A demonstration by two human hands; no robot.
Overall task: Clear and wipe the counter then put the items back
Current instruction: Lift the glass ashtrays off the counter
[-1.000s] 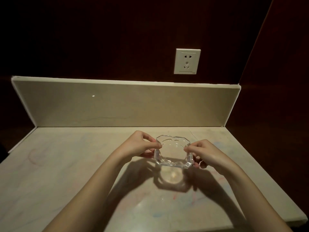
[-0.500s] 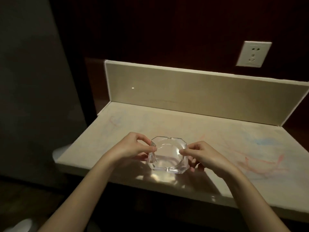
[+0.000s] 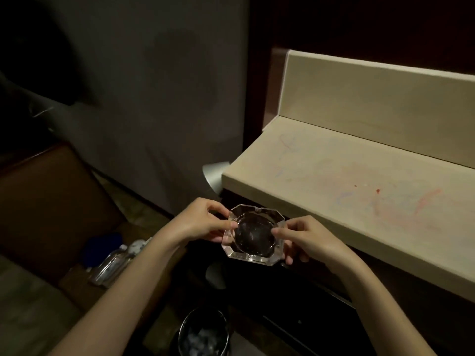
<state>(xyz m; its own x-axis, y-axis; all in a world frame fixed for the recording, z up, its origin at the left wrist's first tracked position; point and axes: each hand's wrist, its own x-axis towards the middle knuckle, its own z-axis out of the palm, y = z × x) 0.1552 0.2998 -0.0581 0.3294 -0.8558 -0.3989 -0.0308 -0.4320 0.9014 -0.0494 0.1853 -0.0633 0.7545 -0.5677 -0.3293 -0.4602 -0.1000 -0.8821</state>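
Note:
A clear, thick glass ashtray (image 3: pixel 253 235) with cut corners is held in the air, off the left front corner of the beige stone counter (image 3: pixel 359 191). My left hand (image 3: pixel 203 220) pinches its left rim between thumb and fingers. My right hand (image 3: pixel 305 237) pinches the right rim, with fingers curled under the glass. The counter top carries faint red and blue scribble marks and nothing stands on it.
A low brown surface (image 3: pixel 51 201) at the left holds clear plastic bottles (image 3: pixel 113 263) and a blue object (image 3: pixel 100 246). A round dark bin (image 3: pixel 203 332) with crumpled white stuff stands on the floor below my arms. A grey wall rises behind; a silver round object (image 3: pixel 213 173) sits by the counter's corner.
Both hands have lifted the ashtray off the counter and carried it left, past the counter's front edge. My view has swung left and down, bringing the low surface and the bin into sight.

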